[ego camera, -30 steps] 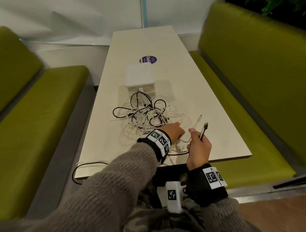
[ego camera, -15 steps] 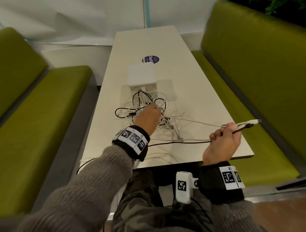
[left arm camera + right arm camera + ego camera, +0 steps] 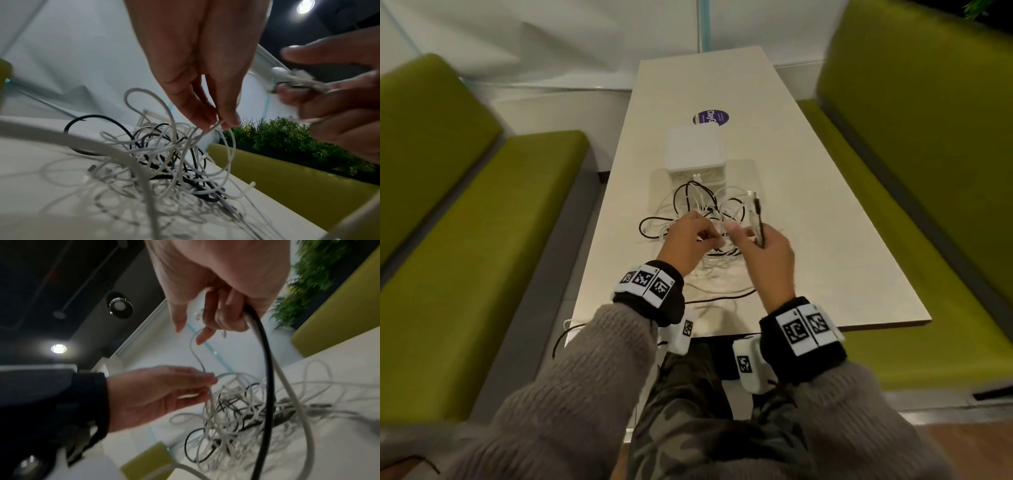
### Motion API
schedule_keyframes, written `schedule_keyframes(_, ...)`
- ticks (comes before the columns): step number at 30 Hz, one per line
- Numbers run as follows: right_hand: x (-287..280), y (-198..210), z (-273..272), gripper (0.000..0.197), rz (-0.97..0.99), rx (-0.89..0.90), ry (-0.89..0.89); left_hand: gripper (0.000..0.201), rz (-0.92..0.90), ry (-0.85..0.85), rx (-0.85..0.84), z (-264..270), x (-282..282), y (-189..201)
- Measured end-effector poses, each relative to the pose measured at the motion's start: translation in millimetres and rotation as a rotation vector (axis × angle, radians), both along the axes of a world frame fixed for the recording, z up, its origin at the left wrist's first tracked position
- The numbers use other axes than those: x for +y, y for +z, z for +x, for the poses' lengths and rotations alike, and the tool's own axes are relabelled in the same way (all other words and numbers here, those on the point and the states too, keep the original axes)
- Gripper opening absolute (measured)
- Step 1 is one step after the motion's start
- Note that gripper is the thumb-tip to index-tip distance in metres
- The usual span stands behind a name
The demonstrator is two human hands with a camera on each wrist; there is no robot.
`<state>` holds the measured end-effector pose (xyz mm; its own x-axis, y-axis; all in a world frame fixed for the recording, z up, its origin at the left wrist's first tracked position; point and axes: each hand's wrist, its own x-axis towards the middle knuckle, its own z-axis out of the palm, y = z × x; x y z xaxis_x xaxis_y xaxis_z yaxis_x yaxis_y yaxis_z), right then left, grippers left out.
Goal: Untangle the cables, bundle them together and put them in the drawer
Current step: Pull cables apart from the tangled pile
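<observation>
A tangle of white and black cables (image 3: 698, 209) lies mid-table, in front of a small white drawer box (image 3: 694, 150). My left hand (image 3: 707, 240) hovers over the tangle and pinches a thin white cable (image 3: 207, 131) between fingertips (image 3: 226, 120). My right hand (image 3: 748, 236), close beside it, grips a black cable (image 3: 266, 356) and a white cable (image 3: 287, 386) together. Their plug ends (image 3: 755, 205) stick up above the fist. Both cables trail down into the tangle (image 3: 236, 410).
The long pale table (image 3: 825, 240) has a purple round sticker (image 3: 711, 117) behind the box. Green benches (image 3: 482, 240) flank it on both sides. A black cable loop (image 3: 561, 339) hangs over the near left edge. Plants (image 3: 287, 138) stand behind the right bench.
My right hand has swung back from the table's right edge to just over the tangle, still gripping the two cable ends. My left hand has risen slightly, pinching a white strand.
</observation>
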<state>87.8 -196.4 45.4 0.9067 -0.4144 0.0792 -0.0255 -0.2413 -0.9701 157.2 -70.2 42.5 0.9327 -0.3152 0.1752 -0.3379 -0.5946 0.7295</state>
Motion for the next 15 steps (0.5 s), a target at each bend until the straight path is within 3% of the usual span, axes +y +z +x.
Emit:
schedule_keyframes(2,11.3,-4.5,9.8,0.037,-0.066,0.055,0.017,0.004,0.063,-0.014,-0.027,-2.8,-0.4,0.6)
schedule_keyframes(9,15.2,-11.8,25.0,0.021,-0.111,0.042,0.004,0.004,0.074,-0.055,0.014,-5.6,6.7,-2.2)
schedule_keyframes(15,7.4,-22.3,16.8,0.015,0.038,-0.001,-0.012,0.021,0.008,-0.023,0.088,-12.8,10.0,-10.9)
